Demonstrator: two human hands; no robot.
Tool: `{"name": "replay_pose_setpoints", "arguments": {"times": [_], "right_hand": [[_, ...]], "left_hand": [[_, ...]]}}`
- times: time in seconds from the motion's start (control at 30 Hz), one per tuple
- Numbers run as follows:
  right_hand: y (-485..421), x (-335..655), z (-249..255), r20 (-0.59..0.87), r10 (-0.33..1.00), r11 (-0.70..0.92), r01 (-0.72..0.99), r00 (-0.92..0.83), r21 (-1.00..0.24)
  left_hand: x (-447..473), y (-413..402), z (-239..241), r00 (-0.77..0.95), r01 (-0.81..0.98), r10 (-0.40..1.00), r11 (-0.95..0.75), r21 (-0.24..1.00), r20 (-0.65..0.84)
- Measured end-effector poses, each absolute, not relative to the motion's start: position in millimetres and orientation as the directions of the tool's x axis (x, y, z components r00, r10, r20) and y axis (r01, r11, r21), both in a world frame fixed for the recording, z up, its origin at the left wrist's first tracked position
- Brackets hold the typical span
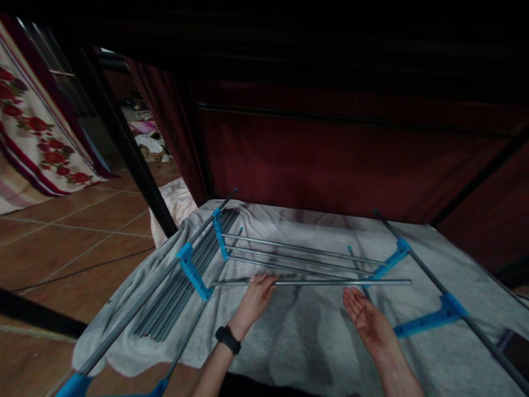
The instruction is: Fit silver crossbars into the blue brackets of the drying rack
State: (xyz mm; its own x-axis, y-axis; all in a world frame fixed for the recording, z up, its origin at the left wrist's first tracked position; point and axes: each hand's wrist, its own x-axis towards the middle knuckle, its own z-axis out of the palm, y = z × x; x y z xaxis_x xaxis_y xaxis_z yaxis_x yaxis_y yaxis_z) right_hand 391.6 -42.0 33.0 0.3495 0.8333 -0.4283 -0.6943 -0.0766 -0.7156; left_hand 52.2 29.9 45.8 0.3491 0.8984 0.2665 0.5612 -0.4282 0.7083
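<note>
My left hand (pixel 257 295) is closed around a thin grey metal tube (pixel 318 283), toward its left part. The tube's left end meets the lower end of a blue plastic bracket (pixel 194 273); whether it sits in a hole I cannot tell. Its right end points free, short of the right-hand blue bracket (pixel 433 318). Just under the tube's right part, my right hand (pixel 367 320) is open, palm up, fingers stretched out. Behind, several similar tubes (pixel 289 255) span from another left bracket (pixel 219 234) to a far right bracket (pixel 392 259).
Several loose tubes (pixel 177 286) lie in a bundle on the grey blanket (pixel 289 336), under the left side pole (pixel 140 303). A right side pole (pixel 425 270) carries brackets. Black bed posts (pixel 124 138) and a low dark overhead frame surround the bed. Dark red curtain (pixel 309 165) hangs behind.
</note>
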Motion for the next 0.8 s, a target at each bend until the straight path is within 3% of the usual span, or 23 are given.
{"name": "replay_pose_setpoints", "arguments": {"times": [0.17, 0.4, 0.8], "right_hand": [[-40.9, 388.4, 32.6, -0.378, 0.833, 0.002, -0.685, 0.404, -0.728], [-30.4, 387.3, 33.9, -0.396, 0.811, 0.052, -0.727, 0.43, -0.684], [-28.3, 387.2, 7.9, -0.409, 0.756, 0.103, -0.71, 0.511, -0.696]], "left_hand": [[40.9, 32.5, 27.7, 0.371, 0.673, 0.893, -0.449, 0.588, 0.256], [24.6, 47.9, 1.7, 0.414, 0.7, 0.872, -0.489, 0.52, 0.262], [8.4, 62.2, 1.4, 0.397, 0.85, 0.9, -0.434, 0.297, 0.181]]}}
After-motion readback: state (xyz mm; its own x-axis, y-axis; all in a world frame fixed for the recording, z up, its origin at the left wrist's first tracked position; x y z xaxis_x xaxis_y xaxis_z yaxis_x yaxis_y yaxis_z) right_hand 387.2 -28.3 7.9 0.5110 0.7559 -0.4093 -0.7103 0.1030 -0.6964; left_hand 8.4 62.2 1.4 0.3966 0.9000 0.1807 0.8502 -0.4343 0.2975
